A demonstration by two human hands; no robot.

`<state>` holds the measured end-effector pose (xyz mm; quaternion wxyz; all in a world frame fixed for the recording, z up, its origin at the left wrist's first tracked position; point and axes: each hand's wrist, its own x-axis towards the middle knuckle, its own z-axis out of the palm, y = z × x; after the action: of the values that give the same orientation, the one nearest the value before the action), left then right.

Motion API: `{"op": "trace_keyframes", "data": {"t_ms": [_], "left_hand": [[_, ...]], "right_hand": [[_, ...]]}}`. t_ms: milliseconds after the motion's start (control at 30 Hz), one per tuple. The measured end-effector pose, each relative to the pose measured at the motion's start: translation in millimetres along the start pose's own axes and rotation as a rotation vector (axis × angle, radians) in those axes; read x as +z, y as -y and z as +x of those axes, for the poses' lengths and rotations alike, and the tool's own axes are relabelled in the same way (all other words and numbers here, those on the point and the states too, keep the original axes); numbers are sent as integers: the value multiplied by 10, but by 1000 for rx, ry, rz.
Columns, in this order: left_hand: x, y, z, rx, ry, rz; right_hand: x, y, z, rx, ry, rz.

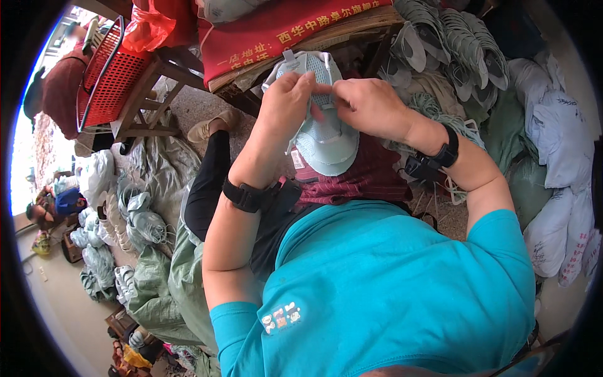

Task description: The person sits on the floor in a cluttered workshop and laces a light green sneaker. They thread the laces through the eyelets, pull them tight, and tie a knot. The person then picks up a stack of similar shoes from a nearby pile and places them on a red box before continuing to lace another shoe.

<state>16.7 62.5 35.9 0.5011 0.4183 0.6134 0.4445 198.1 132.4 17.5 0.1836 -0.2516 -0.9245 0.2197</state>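
A pale mint shoe upper (326, 147) with mesh and white edging rests over my lap, its rounded toe pointing toward me. My left hand (287, 103) is closed at its left side, the thumb and fingertips pinched together over the mesh. From the right, my right hand (372, 107) is closed too, with its fingertips meeting those of the left above the upper's middle. Whatever lies between the right fingertips is too small to make out. Under the upper, a dark red striped cloth (352, 185) covers my lap.
Just ahead stands a wooden bench (308, 47) with a red printed cloth (251, 38). A red plastic basket (110, 78) is at far left. Stacked shoe uppers (471, 47) hang at right, above filled white sacks (559, 138). Green sacks (154, 283) and bagged shoes lie left.
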Motion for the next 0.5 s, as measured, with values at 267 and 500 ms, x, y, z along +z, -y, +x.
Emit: {"op": "trace_keyframes", "data": {"t_ms": [267,500], "left_hand": [[55,29,-125,-25,-9,-42],[44,232,-171,365,-60,480]], "right_hand": [[-151,0,90,-261,-100,-179],[-389,-177,299,-377,250,-186]]}}
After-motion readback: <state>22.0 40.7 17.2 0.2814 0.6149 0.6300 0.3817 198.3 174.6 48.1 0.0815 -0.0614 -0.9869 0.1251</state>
